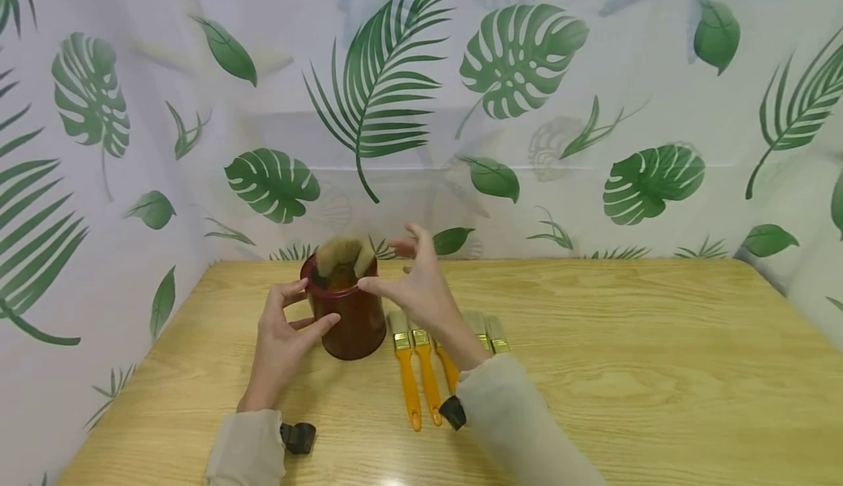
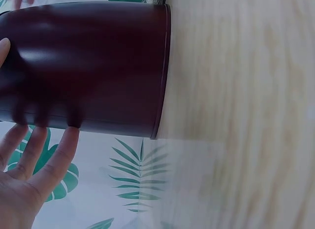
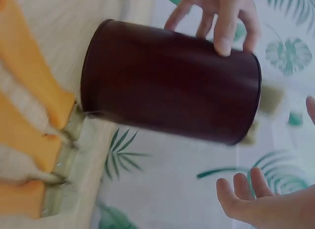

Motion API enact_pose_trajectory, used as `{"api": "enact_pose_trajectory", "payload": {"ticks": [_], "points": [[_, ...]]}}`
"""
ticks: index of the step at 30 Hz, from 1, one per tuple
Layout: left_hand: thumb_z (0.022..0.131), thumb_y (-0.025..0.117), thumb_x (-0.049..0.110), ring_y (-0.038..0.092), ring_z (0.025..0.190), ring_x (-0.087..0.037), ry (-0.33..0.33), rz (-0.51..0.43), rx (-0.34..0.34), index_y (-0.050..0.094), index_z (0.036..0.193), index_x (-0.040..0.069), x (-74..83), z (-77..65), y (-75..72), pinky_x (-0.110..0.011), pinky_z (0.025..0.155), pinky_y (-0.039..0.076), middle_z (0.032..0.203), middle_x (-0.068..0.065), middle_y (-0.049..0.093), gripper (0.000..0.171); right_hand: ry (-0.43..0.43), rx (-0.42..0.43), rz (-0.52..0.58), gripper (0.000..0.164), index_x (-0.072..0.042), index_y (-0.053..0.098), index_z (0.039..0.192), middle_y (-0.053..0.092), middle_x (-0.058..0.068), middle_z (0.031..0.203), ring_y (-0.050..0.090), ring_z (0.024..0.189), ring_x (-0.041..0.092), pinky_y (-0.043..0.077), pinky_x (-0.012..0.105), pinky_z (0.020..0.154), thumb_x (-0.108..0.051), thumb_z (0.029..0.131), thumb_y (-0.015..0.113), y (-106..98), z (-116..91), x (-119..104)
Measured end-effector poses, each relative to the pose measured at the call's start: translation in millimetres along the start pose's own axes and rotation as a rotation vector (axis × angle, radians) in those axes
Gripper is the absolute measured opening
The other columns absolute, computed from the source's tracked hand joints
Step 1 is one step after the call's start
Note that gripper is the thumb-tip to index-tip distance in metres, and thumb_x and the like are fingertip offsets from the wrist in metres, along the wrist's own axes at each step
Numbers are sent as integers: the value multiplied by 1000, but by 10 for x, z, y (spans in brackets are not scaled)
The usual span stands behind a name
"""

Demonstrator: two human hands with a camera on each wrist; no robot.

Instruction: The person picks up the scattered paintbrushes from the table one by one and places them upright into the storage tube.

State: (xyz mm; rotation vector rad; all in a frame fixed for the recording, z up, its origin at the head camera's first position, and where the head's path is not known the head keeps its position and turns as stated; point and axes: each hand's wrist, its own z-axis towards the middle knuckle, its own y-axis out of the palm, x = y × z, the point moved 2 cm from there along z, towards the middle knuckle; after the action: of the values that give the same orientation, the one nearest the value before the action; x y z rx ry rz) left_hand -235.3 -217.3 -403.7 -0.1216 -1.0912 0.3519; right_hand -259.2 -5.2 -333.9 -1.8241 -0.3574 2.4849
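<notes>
Here, hands [image 1: 279, 338] [image 1: 424, 292] flank dark-red pot [image 1: 352, 325], brushes [image 1: 408, 391] beside

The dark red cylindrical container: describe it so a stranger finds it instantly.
Find the pale wooden table below the white patterned backdrop. In the head view's left half, toward the back, is the dark red cylindrical container, with tan bristles above its rim. Unlike the orange-handled paintbrushes lying beside it, it is round and open-topped.

Left grip [image 1: 279, 332] curved, thumb opposing fingers; right grip [image 1: 426, 292] higher, fingers loosely parted.
</notes>
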Motion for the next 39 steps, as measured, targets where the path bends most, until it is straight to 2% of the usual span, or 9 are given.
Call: {"api": "enact_pose_trajectory", "payload": {"ticks": [3, 8, 16, 21, 34, 39], "points": [[86, 81, 1, 50, 120, -26, -5, -4, 2, 47, 132, -3, 7, 12, 10, -27, 85, 56, 136, -13, 51, 56, 20, 31, 38, 88, -1, 26, 154, 53, 19, 139, 47, 129, 36, 40, 52, 110, -11, 87, 81, -167, 8, 70], [86, 81, -1, 50, 120, -24, -12, -8, 6, 48, 131, -4, 11, 9, 10, -22, 83, 55, 136, -13, 52, 56, 75, 43, 22, 75, 1, 33, 150, 52, 21, 137, 48, 128, 38, 45, 52, 105, -8, 90, 77, -349, 2, 134], [84, 81, -3, 50, 118, -22, -22, -27, 20, 49, 130, -4, -4, -5, -4, -20, 82, 55, 135, -13, 52, 55, 155, -4, -113, 60, 1, 40, 143, 52, 23, 136, 52, 125, 39, 50, 53, 99, -6, 93, 73, -574, -53, 200], [85, 81, -2, 50, 119, -23, -8, -20, 13, 49, 129, -4, -5, 8, 6, -22, 83, 56, 136, -14, 52, 55, 165, -12, -178, 53, 3, 44, 138, 53, 23, 132, 55, 120, 39, 52, 51, 96, -5, 94, 72, -728, -134, 241], [84, 81, -3, 50, 118, -23, 9, -6, 17, 50, 128, -4, -29, 20, 1, -25, 83, 57, 134, -14, 52, 55, 194, -40, -363, 56, 7, 46, 139, 58, 26, 125, 61, 110, 41, 56, 49, 88, -6, 92, 73, -1028, -310, 322], [83, 82, -4, 51, 118, -24, -1, -6, 17, 50, 128, -4, -32, 23, 13, -27, 83, 57, 132, -14, 53, 55, 212, -74, -338, 54, 11, 46, 135, 58, 29, 119, 62, 101, 40, 61, 44, 75, -3, 91, 73, -1131, -392, 368]]}}
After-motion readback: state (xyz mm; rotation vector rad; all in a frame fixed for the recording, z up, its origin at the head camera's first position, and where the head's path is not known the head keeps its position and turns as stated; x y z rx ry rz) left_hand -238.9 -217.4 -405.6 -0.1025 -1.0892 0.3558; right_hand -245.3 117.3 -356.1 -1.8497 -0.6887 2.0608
